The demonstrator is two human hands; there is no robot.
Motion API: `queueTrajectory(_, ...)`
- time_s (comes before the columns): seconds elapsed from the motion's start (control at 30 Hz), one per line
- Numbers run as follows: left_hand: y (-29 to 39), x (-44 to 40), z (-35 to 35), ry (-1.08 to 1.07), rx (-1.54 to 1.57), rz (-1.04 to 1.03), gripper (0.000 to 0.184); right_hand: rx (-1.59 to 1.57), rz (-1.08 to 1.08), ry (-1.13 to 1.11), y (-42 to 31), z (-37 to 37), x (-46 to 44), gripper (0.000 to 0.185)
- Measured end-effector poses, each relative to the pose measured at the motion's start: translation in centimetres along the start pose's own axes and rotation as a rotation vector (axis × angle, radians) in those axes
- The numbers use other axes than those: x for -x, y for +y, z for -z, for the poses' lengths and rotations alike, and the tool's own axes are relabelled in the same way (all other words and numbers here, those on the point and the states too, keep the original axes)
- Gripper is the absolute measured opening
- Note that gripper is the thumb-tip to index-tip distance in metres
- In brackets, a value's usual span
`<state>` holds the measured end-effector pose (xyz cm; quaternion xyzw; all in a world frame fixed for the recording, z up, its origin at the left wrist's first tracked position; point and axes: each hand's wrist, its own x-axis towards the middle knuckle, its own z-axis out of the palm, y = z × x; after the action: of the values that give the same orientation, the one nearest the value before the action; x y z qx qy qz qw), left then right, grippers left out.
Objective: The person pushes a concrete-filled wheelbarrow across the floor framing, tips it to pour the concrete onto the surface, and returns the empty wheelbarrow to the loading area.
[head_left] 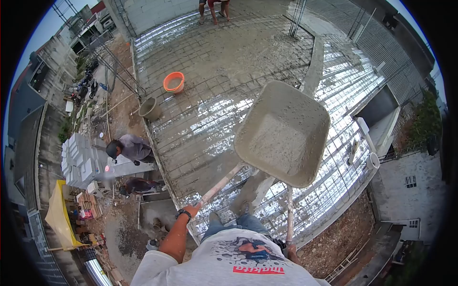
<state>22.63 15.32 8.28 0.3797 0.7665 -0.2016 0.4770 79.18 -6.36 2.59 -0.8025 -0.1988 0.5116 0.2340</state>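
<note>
In front of me is a wheelbarrow [305,114], its tray coated with wet grey concrete and a thin layer left inside. My left hand [192,210] is closed around the end of its left handle [222,183]. At my right side, my right hand [291,250] is on the right handle [289,214], partly hidden by my shirt and arm. My boots stand on a concrete-smeared board [253,193] behind the tray.
A rebar mesh over shiny metal decking [214,119] surrounds me, with wet concrete [243,52] farther ahead. An orange bucket [173,82] and a grey bucket [150,109] stand left. Two people are below the left edge; another person's legs [214,10] show ahead. An opening [379,107] lies right.
</note>
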Motion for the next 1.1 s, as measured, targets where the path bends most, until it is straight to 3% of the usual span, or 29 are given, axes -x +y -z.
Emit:
queueTrajectory(0.13,-2.8,-2.4,-0.2,-0.01,-0.006,-0.059,0.104,-0.016,0.099,-0.058,-1.4,-1.5,2.4,0.032)
queueTrajectory(0.23,-4.8,-3.8,0.2,0.025,0.004,-0.089,0.105,0.152,-0.084,0.087,7.5,-4.0,-3.1,0.029)
queueTrajectory(0.37,-6.7,-4.7,-0.1,0.014,0.011,-0.083,0.105,0.214,-0.037,0.024,-2.3,-5.1,5.1,0.029)
queueTrajectory(0.47,-8.0,-4.9,-0.3,-0.013,0.0,-0.095,0.103,0.384,-0.054,0.055,-4.6,-6.6,7.5,0.027)
queueTrajectory(0.57,-9.6,-5.9,-1.4,0.058,0.016,-0.08,0.098,0.397,-0.052,0.047,-3.3,-7.4,8.0,0.028)
queueTrajectory(0.63,-12.8,-12.3,-4.9,0.117,-0.06,-0.172,0.089,0.367,-0.02,0.027,0.1,-6.9,7.0,0.03)
queueTrajectory(0.67,-14.2,-14.6,-6.0,0.144,-0.098,-0.22,0.085,0.456,-0.108,0.13,-0.4,-7.5,7.6,0.032)
queueTrajectory(0.73,-15.6,-14.6,-5.7,0.072,-0.192,-0.249,0.074,0.447,-0.148,0.14,-0.7,-8.2,8.5,0.032)
queueTrajectory(0.83,-14.6,-12.3,-3.6,-0.004,-0.021,-0.05,0.07,0.471,-0.1,0.218,4.1,-9.3,8.0,0.031)
queueTrajectory(1.0,-10.9,-1.8,2.3,-0.257,0.106,0.087,0.097,0.41,-0.141,0.176,0.2,-10.6,12.1,0.032)
queueTrajectory(1.1,-13.1,-3.7,1.0,-0.154,0.002,-0.041,0.098,0.374,-0.084,0.15,-1.7,-10.8,14.4,0.034)
